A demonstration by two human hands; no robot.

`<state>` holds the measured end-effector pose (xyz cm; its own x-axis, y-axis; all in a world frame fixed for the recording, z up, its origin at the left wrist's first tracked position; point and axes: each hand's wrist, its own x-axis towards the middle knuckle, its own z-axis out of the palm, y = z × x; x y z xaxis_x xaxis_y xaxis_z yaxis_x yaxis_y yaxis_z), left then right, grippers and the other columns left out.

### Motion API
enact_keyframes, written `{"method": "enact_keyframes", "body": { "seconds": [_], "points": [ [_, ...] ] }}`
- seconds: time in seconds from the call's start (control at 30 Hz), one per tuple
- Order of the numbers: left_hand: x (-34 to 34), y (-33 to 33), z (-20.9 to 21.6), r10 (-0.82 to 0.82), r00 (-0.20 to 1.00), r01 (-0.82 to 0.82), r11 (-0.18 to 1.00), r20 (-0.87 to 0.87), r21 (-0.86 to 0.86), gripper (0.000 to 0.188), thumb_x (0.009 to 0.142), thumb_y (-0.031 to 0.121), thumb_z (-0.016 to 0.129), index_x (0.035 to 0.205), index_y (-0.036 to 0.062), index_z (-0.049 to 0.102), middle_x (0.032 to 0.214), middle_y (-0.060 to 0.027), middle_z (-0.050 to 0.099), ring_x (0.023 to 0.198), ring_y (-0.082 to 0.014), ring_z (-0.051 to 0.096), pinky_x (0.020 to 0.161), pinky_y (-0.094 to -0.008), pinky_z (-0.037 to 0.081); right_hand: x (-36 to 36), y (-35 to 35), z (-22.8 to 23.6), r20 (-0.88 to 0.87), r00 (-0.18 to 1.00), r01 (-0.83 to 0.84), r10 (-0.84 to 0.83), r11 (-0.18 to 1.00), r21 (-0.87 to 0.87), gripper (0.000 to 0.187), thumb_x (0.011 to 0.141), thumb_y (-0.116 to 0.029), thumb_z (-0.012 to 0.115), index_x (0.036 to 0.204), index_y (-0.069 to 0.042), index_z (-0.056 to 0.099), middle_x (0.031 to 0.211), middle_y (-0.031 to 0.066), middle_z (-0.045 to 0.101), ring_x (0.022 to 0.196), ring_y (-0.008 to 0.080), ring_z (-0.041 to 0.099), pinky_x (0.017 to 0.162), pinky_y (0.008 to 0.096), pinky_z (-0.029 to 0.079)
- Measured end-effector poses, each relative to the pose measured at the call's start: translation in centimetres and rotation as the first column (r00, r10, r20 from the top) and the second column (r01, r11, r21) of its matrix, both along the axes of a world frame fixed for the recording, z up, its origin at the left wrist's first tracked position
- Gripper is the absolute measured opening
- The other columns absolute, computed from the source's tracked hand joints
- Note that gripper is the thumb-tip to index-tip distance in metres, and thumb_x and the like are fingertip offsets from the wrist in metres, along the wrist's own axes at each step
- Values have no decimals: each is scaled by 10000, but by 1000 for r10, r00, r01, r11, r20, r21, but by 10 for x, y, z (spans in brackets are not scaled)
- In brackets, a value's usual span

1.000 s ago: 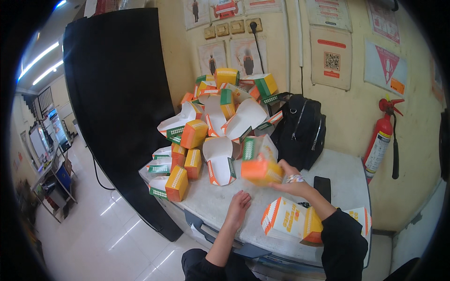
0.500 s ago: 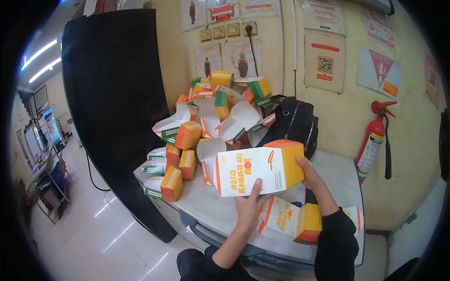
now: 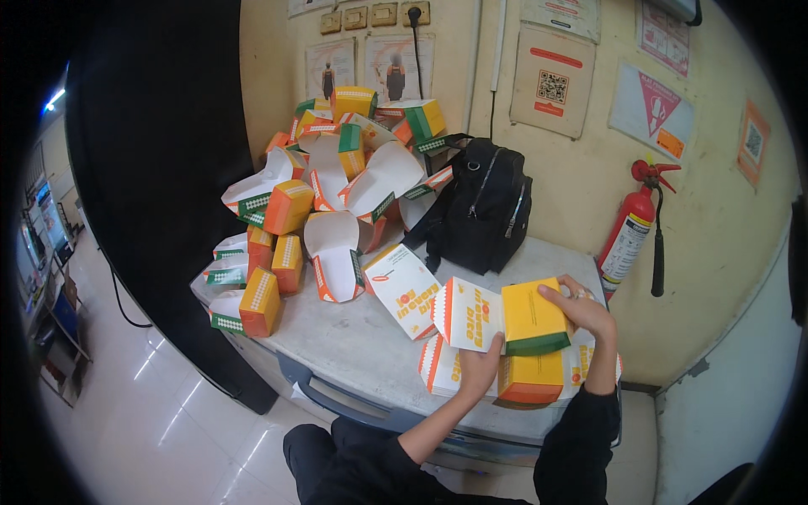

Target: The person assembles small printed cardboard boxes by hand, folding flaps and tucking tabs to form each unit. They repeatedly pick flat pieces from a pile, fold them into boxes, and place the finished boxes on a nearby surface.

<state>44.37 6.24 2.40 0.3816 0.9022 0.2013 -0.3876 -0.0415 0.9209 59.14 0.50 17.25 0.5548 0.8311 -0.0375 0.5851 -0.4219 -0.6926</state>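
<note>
A: Where's the white-and-yellow food carton?

B: Between both hands, over the surface's front right, in front of the carton stack; I can't tell whether they touch.

A: How's it held?

B: The left hand curls partly closed on its lower edge; the right hand clasps its right end, thumb on yellow. Some fingers are hidden.

A: Nearby?

B: A printed carton just left, a carton pile farther left, a black backpack behind.
</note>
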Motion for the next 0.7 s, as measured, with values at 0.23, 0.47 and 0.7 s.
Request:
{"method": "enact_keyframes", "body": {
  "seconds": [0.23, 0.47, 0.7],
  "points": [
    [-12, -14, -2, -158, 987, 158, 987, 10, 0, 545, 779, 22, 596, 1250, -99, 349, 1172, -200, 527, 1057, -266, 553, 875, -345, 452, 0, -62, -34, -292, 955, 26, -55, 994, -102, 644, 881, -554, 459, 1210, -3, 498, 825, 132, 635, 740, 154, 654, 588, 243, 488],
    [-42, -18, 21, 168, 986, -158, 924, 3, 347, 842, 761, -2, 567, 1384, -1, 1, 1289, -224, 376, 1201, -308, 421, 1045, -385, 302, 17, -51, -76, -245, 957, -178, 153, 981, -82, 611, 865, -566, 493, 1200, -56, 529, 816, 31, 591, 727, 87, 585, 532, 213, 478],
    [-81, 19, 41, -250, 968, 241, 956, 29, 169, 746, 786, 17, 544, 1415, 91, 150, 1244, -187, 420, 1191, -247, 431, 1021, -350, 331, -10, -50, -52, -6, 993, -116, 119, 964, -239, 658, 833, -577, 532, 1266, -85, 492, 1044, 138, 560, 769, 170, 614, 567, 267, 513]
  ]
}}
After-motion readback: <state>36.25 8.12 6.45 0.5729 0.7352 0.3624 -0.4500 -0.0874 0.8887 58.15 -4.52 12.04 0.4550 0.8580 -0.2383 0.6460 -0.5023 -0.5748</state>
